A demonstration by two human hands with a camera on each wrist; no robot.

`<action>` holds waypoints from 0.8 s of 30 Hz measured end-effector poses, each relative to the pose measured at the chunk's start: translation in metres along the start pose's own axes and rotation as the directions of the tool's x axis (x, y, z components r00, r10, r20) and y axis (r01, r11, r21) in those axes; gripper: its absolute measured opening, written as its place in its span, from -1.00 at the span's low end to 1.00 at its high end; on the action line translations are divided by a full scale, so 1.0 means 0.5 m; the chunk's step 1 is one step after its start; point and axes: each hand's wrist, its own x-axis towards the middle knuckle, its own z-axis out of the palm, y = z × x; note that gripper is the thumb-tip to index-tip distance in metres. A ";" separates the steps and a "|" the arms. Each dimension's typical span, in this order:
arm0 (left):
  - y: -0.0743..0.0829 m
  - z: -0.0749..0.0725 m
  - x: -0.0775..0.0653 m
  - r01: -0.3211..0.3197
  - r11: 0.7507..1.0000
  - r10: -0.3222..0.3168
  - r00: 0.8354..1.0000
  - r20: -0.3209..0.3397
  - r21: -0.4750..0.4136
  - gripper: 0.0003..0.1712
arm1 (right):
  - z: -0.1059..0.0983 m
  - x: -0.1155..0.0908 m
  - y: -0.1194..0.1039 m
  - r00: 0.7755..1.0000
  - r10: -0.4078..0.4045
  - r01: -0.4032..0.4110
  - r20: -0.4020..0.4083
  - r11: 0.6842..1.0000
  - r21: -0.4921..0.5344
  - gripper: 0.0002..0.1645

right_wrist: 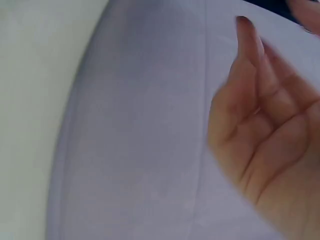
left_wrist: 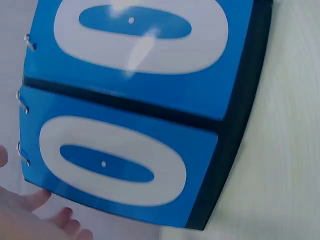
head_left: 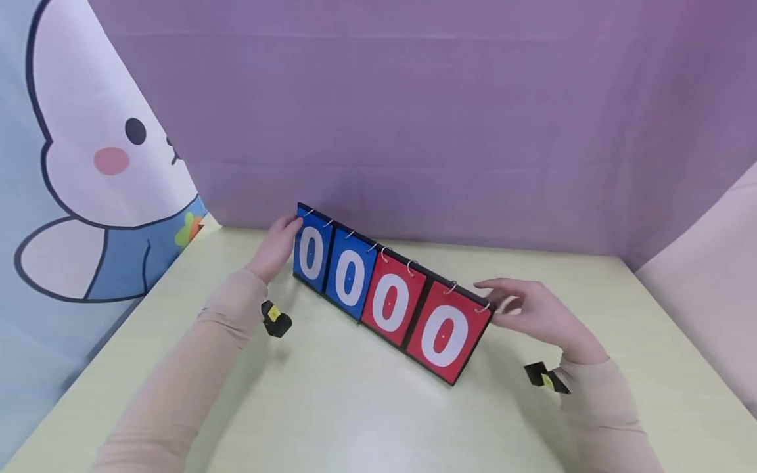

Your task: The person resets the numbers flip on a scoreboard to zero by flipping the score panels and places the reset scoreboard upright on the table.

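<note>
A flip scoreboard [head_left: 388, 297] with two blue and two red zero cards, hung on metal rings, stands slanted across the table, its red end nearer me. My left hand [head_left: 276, 249] is at the blue end, fingertips right at the edge. In the left wrist view, that hand [left_wrist: 35, 215] has its fingers spread loosely beside the blue card [left_wrist: 102, 160]. My right hand [head_left: 535, 312] is beside the top corner of the red end, fingers bent. In the right wrist view, the hand [right_wrist: 270, 125] shows an uncovered palm and a gap between fingers and thumb, close to the board's dark corner [right_wrist: 270, 6].
The pale table [head_left: 331, 407] runs back to a purple cloth [head_left: 378, 118]. On the left hangs a blue cloth with a cartoon rabbit [head_left: 83, 131]. Black and yellow pieces [head_left: 275, 319] show beside both wrists.
</note>
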 end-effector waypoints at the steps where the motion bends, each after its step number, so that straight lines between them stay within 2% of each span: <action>1: -0.002 -0.003 0.001 0.001 1.000 -0.001 1.000 -0.009 0.002 -0.26 | -0.006 -0.001 0.000 0.998 0.066 -0.066 0.009 0.998 0.005 -0.48; 3: -0.004 -0.008 0.005 -0.001 1.000 0.001 1.000 -0.027 -0.005 -0.25 | -0.012 -0.002 0.002 0.987 0.155 -0.158 0.046 0.986 0.058 -0.54; 5: -0.008 -0.012 0.009 0.005 1.000 -0.005 0.999 -0.044 -0.010 -0.24 | -0.013 -0.003 0.008 0.973 0.211 -0.222 0.089 0.965 0.139 -0.58; 8: -0.015 -0.020 0.014 0.027 0.999 -0.029 0.996 -0.088 -0.023 -0.21 | -0.009 -0.002 0.026 0.973 0.207 -0.230 0.105 0.923 0.310 -0.59; 10: -0.020 -0.026 0.015 0.057 0.997 -0.062 0.992 -0.114 -0.046 -0.14 | -0.010 0.002 0.039 0.975 0.202 -0.224 0.097 0.864 0.451 -0.54; 12: -0.024 -0.030 0.015 0.095 0.994 -0.103 0.985 -0.142 -0.057 -0.08 | -0.015 0.011 0.050 0.970 0.219 -0.237 0.101 0.785 0.572 -0.43; 15: -0.024 -0.034 0.013 0.149 0.986 -0.161 0.971 -0.175 -0.076 -0.05 | -0.026 0.040 0.050 0.941 0.317 -0.318 0.117 0.712 0.626 -0.21; 16: -0.024 -0.035 0.013 0.168 0.982 -0.181 0.965 -0.189 -0.085 -0.05 | -0.029 0.054 0.047 0.923 0.365 -0.358 0.119 0.706 0.611 -0.13; 20: -0.018 -0.037 0.017 0.202 0.965 -0.238 0.943 -0.234 -0.164 -0.10 | -0.037 0.113 0.036 0.855 0.511 -0.487 0.085 0.736 0.470 -0.01; 21: -0.018 -0.038 0.019 0.210 0.960 -0.252 0.936 -0.246 -0.183 -0.10 | -0.038 0.129 0.036 0.843 0.533 -0.506 0.077 0.734 0.453 -0.02; 24: -0.016 -0.039 0.025 0.239 0.949 -0.290 0.916 -0.278 -0.203 -0.12 | -0.043 0.171 0.041 0.824 0.564 -0.524 0.061 0.716 0.460 -0.09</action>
